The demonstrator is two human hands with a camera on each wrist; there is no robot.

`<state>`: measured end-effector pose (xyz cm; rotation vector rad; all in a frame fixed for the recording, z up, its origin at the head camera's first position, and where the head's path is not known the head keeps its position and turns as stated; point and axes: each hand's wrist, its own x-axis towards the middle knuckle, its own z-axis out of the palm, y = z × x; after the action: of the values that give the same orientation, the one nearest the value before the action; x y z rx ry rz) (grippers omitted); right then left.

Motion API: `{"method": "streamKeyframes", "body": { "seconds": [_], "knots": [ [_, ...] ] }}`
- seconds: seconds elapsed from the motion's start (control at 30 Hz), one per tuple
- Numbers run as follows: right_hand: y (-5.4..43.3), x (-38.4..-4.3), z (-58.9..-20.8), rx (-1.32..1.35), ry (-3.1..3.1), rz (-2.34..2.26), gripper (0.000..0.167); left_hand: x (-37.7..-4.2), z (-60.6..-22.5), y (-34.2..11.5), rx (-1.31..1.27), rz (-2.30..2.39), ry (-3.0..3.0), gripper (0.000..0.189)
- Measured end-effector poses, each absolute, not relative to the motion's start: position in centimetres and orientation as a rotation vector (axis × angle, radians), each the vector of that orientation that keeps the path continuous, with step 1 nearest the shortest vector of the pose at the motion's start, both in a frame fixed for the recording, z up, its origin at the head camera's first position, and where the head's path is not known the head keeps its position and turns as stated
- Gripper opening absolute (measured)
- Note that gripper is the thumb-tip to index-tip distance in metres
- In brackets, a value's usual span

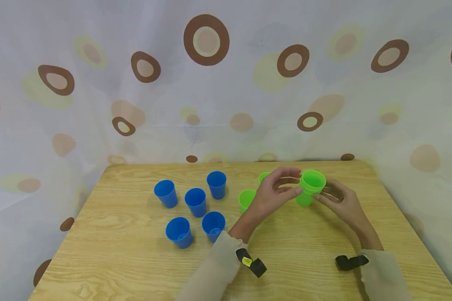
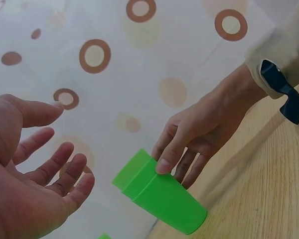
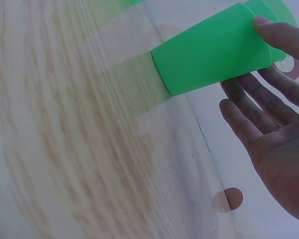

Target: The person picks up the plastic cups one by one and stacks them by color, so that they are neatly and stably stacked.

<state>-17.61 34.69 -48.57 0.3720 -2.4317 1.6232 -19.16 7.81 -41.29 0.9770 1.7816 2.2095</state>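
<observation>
A stack of nested green cups [image 1: 305, 198] stands upright towards the right of the wooden table, its base seemingly on the tabletop. My right hand [image 1: 340, 203] holds it from the right, thumb near the rims and fingertips against the far side, as the right wrist view shows. On the other side is my left hand [image 1: 267, 195]; the left wrist view shows its fingers relaxed and apart from the stack [image 2: 167, 196]. Two more green cups, a nearer one [image 1: 246, 198] and a farther one [image 1: 263, 177], are partly hidden behind my left hand and forearm.
Several blue cups stand apart, mouths up, left of my left arm, among them a middle one [image 1: 196, 203] and a front one [image 1: 179, 233]. A pale patterned curtain [image 1: 226, 96] hangs along the table's back and sides. Each wrist wears a black strap.
</observation>
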Motion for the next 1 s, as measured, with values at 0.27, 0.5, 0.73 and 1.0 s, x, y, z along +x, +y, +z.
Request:
{"method": "streamKeyframes", "body": {
  "seconds": [0.27, 0.5, 0.73, 1.0],
  "knots": [
    [34.7, -17.5, -48.5, 0.345, -2.465, 1.595, 0.052, -18.2, -41.4, 6.5, 1.0, 2.203, 1.825, 0.043],
    [34.5, -17.4, -48.4, 0.337, -2.474, 1.59, 0.053, -17.6, -41.6, 5.3, 1.0, 2.178, 1.85, 0.044],
    [34.6, -17.3, -48.2, 0.339, -2.466, 1.584, 0.053, -17.4, -41.5, 4.3, 1.006, 2.174, 1.9, 0.044],
    [34.6, -17.3, -48.3, 0.372, -2.444, 1.591, 0.053, -17.6, -41.5, 3.3, 0.992, 2.186, 2.001, 0.044]
  ]
}}
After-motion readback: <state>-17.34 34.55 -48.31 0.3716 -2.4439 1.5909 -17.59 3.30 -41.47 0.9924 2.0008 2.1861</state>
